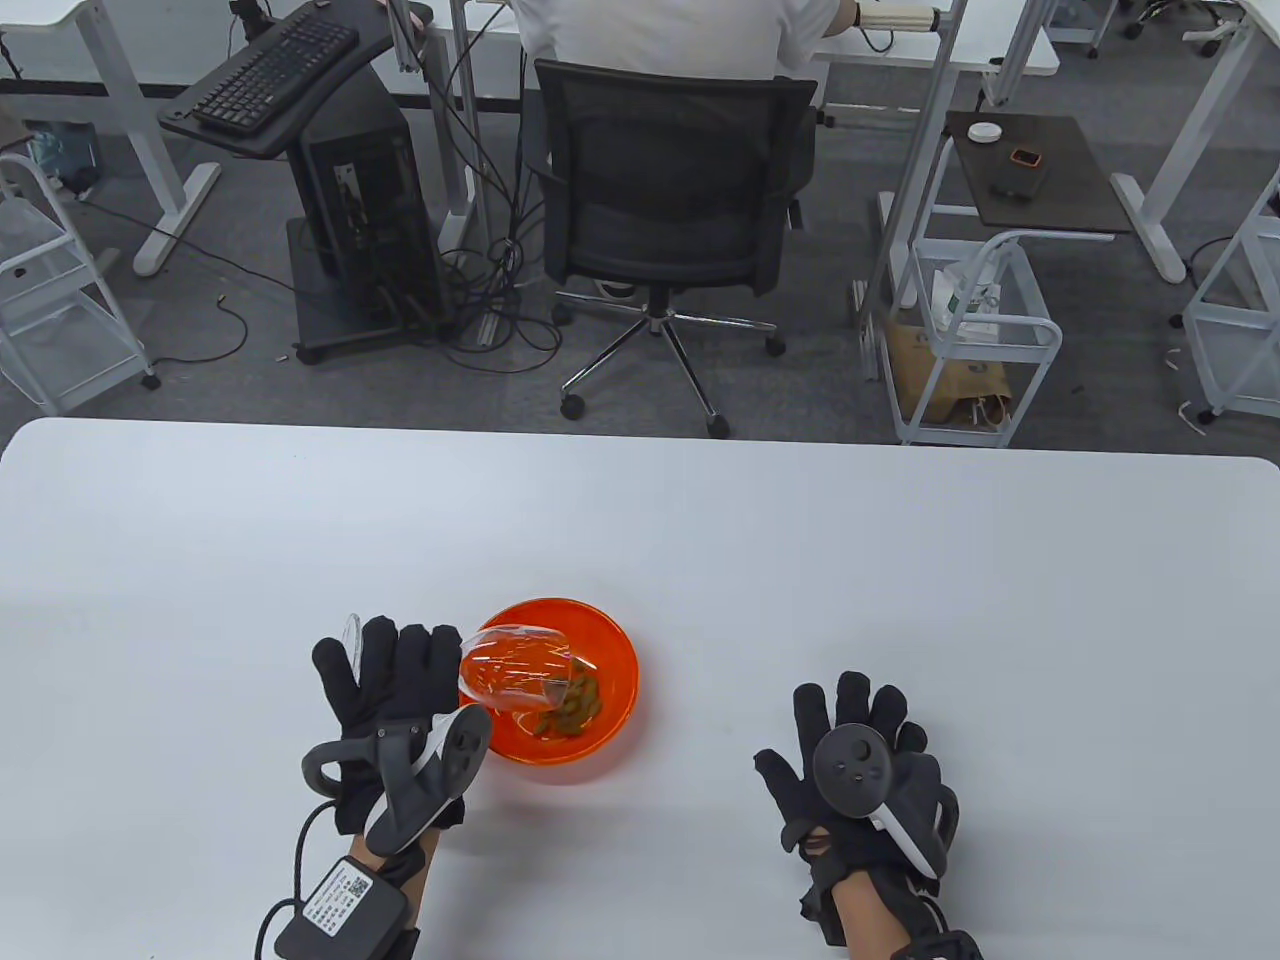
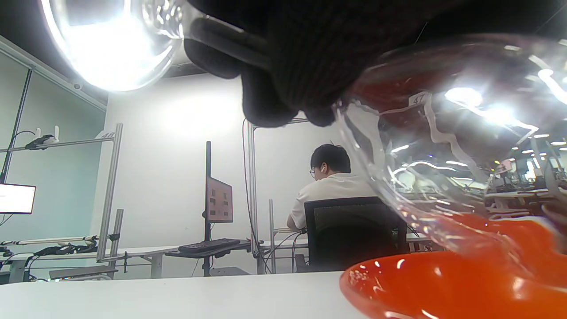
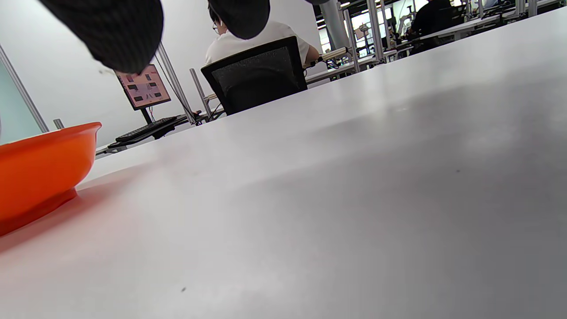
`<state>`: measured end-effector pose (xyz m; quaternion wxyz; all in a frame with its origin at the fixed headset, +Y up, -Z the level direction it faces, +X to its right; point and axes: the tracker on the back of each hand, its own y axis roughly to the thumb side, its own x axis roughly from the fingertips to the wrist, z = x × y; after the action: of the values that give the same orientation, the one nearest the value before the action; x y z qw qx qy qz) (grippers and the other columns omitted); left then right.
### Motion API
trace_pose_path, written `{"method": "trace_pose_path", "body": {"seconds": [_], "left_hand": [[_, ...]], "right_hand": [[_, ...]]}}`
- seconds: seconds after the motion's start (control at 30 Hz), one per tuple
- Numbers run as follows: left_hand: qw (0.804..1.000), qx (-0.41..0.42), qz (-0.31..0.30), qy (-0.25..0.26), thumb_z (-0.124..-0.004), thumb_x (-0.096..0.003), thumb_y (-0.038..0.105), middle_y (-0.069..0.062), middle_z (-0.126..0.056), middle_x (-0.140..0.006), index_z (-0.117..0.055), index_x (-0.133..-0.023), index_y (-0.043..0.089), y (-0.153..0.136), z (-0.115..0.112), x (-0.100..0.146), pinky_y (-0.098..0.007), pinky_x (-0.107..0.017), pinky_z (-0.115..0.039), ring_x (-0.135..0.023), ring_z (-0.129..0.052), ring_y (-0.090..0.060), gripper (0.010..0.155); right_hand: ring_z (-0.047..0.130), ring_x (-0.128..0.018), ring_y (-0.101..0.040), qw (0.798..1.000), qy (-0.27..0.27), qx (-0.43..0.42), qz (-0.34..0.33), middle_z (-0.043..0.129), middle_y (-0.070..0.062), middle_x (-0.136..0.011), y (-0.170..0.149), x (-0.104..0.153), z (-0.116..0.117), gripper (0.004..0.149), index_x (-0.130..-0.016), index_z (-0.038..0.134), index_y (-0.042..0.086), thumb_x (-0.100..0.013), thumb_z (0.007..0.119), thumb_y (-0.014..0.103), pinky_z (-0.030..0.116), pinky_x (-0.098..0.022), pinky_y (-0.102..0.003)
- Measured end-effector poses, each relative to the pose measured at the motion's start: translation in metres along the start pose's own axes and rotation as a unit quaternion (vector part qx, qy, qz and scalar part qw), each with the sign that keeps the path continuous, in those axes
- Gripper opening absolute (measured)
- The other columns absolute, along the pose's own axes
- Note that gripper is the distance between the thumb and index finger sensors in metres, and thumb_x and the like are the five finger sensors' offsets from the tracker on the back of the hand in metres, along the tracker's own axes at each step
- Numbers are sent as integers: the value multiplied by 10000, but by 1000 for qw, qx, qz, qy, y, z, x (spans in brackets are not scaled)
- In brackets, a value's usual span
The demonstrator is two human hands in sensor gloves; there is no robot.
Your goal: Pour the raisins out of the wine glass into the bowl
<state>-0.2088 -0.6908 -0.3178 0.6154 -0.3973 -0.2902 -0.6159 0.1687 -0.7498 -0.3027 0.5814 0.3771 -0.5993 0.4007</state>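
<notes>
My left hand point(image 1: 385, 690) holds the wine glass point(image 1: 515, 675) tipped on its side, my grip wrapped around the stem with the foot of the glass poking out past my fingers on the far left and the mouth pointing right, over the orange bowl point(image 1: 615, 640). The glass bowl hangs inside the orange rim, and raisins point(image 1: 572, 705) lie in a small heap on the bowl's floor just under the glass mouth. The bowl sits on the white counter point(image 1: 800, 560) near its front edge, left of the middle. In the left wrist view the glass point(image 2: 443, 146) fills the right side above the orange rim point(image 2: 398, 274), and a small white sticker on it reads "47"; a tag on a frame in the background reads "48". My right hand point(image 1: 865, 770) lies flat on the counter near the front edge, well right of the bowl, fingers spread and holding nothing. The grey box on my left wrist carries a white label with a QR code; its text is too small to read.
</notes>
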Motion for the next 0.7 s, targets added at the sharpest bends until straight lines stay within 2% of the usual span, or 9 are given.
{"method": "trace_pose_path", "body": {"seconds": [0.37, 0.47, 0.57, 0.7], "left_hand": [[998, 47, 35, -7, -899, -426, 215, -58, -945, -933, -886, -898, 279, -9, 1, -1, -594, -714, -139, -1024, -681, -331, 476], [997, 59, 48, -10, -907, -420, 224, -53, -956, -936, -891, -891, 280, -15, 2, -3, -544, -719, -138, -1037, -670, -327, 474], [995, 76, 63, -15, -904, -419, 227, -51, -957, -934, -884, -892, 276, -21, 1, -4, -538, -725, -151, -1032, -683, -327, 476], [980, 156, 119, -41, -896, -420, 241, -51, -954, -937, -869, -895, 279, -35, -3, -5, -534, -729, -172, -1026, -686, -333, 477]], "right_hand": [[42, -982, -599, 1000, 2, -4, -1, 155, -250, -1176, 0, -1, 1, 765, -1109, 420, 176, -518, 742, 537, 65, -674, -710], [41, -982, -600, 1000, 1, -6, -2, 153, -249, -1176, 0, -1, 0, 763, -1109, 420, 175, -519, 742, 537, 65, -674, -710], [41, -982, -600, 1000, 1, -6, -2, 154, -249, -1176, -1, -1, 0, 764, -1109, 420, 178, -518, 742, 538, 65, -674, -710], [46, -980, -603, 1000, 1, -10, -2, 155, -250, -1176, -1, -1, 0, 761, -1108, 426, 174, -518, 742, 537, 66, -674, -710]]}}
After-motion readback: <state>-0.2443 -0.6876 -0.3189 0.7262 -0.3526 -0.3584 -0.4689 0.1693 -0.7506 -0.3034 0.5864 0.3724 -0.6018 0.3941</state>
